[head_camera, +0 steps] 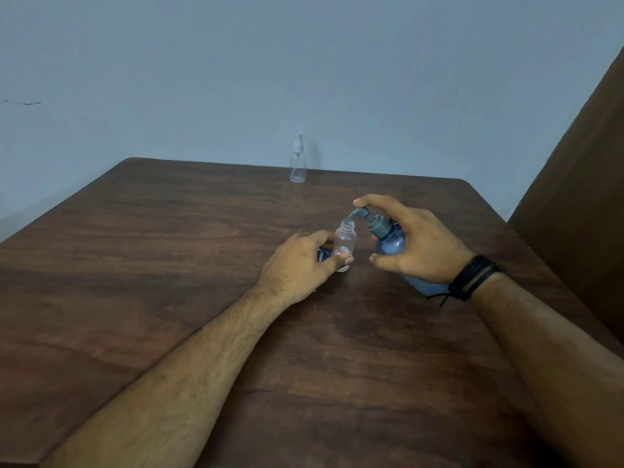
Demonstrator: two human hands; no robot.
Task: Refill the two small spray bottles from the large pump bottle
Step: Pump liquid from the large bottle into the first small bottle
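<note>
Two hands work at table [169,298] centre. Left hand [297,265] pinches the uncapped small bottle [344,243] upright. At its three o'clock, right hand [415,244] grips the tilted pump bottle [391,243], forefinger on the pump [368,219], spout over the small bottle's mouth. Second spray bottle [297,160] stands capped at twelve o'clock, by the far edge.

The small bottle [344,243] bears a red-and-white label, seemingly illegible.
</note>
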